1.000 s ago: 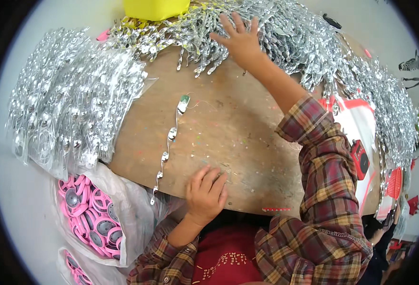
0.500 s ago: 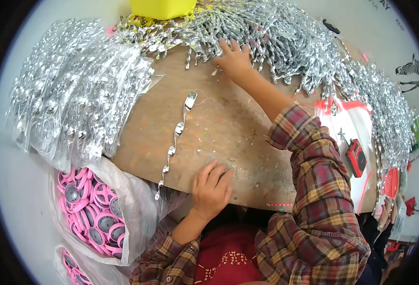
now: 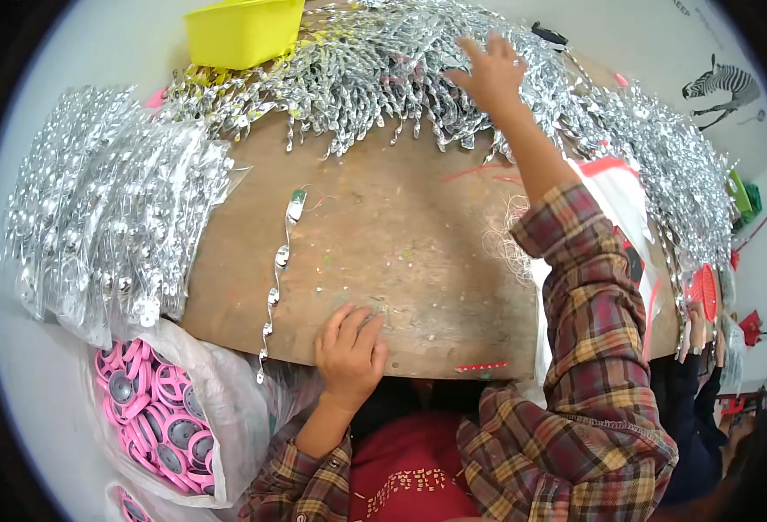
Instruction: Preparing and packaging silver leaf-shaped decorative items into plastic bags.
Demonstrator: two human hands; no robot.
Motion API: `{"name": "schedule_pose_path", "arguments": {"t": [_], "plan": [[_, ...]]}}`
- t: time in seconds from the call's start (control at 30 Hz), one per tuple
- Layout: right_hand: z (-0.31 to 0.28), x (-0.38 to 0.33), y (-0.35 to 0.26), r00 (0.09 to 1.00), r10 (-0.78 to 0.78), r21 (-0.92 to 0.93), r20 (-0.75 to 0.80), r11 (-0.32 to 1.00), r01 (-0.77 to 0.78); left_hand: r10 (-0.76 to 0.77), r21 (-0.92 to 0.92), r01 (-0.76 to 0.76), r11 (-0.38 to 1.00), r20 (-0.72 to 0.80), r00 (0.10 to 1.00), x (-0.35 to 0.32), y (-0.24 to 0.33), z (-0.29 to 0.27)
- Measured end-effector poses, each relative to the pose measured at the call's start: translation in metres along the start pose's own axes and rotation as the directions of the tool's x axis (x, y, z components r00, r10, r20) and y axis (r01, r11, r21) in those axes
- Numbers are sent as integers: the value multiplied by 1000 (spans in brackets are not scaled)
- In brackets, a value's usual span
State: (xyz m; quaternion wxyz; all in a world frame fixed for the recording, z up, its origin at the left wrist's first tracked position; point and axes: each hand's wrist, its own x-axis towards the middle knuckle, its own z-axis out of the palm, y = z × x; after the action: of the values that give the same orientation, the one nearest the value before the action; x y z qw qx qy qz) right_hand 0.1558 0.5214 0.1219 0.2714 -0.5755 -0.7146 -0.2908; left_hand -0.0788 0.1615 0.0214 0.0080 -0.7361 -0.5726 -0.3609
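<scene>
My right hand (image 3: 494, 76) is stretched out over a big heap of twisted silver foil strips (image 3: 383, 74) along the far side of the table. Its fingers are spread and nothing shows in them. At the near edge, my left hand (image 3: 351, 352) lies flat on the brown wooden tabletop (image 3: 383, 235), fingers loosely extended. Left of it, a single twisted silver foil strip (image 3: 281, 258) is laid out lengthwise, with a small white and green tag and fine thread at its far end. Its near end hangs over the table edge.
Bagged silver strips (image 3: 113, 209) fill the left side. Below them stands a plastic sack of pink-rimmed wheels (image 3: 161, 418). A yellow bin (image 3: 242, 33) sits at the far left. Loose thread (image 3: 509, 244) and a white-and-red plastic sheet (image 3: 614, 196) lie by my right forearm.
My right hand has moved from the heap's near edge farther out and to the right, over the heap. My left hand stays flat at the table edge. The view has shifted slightly.
</scene>
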Motion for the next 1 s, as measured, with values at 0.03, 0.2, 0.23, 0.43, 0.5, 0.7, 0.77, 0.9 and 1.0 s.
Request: {"name": "schedule_pose_path", "arguments": {"t": [0.03, 0.2, 0.23, 0.43, 0.5, 0.7, 0.77, 0.9, 1.0], "plan": [[-2, 3, 6, 1000, 2, 11, -1, 1000, -2, -1, 9, 1, 1000, 21, 1000, -1, -2, 0], [11, -2, 16, 737, 414, -241, 534, 910, -336, 0, 27, -2, 1000, 55, 999, -1, -2, 3], [17, -5, 21, 734, 415, -239, 538, 910, -340, 8, 26, -10, 1000, 52, 999, 1, -1, 2], [15, -15, 26, 715, 408, -150, 567, 905, -398, 18, 24, -20, 1000, 47, 999, 0, -4, 3], [29, -28, 31, 757, 392, -137, 522, 915, -379, 23, 20, -23, 1000, 35, 999, 0, -2, 0], [41, -47, 48, 835, 336, 79, 435, 910, -407, 12, -16, -12, 1000, 5, 1000, 1, -1, 1], [40, -48, 54, 845, 323, 77, 425, 918, -390, 11, -25, -12, 1000, -9, 1000, 1, 0, 1], [35, -57, 50, 800, 445, 209, 401, 806, -553, 2, -12, -2, 1000, -25, 1000, -4, -1, -1], [50, -69, 42, 922, 343, -18, 177, 938, -346, 6, -10, -6, 1000, -41, 999, -4, -2, -1]]}}
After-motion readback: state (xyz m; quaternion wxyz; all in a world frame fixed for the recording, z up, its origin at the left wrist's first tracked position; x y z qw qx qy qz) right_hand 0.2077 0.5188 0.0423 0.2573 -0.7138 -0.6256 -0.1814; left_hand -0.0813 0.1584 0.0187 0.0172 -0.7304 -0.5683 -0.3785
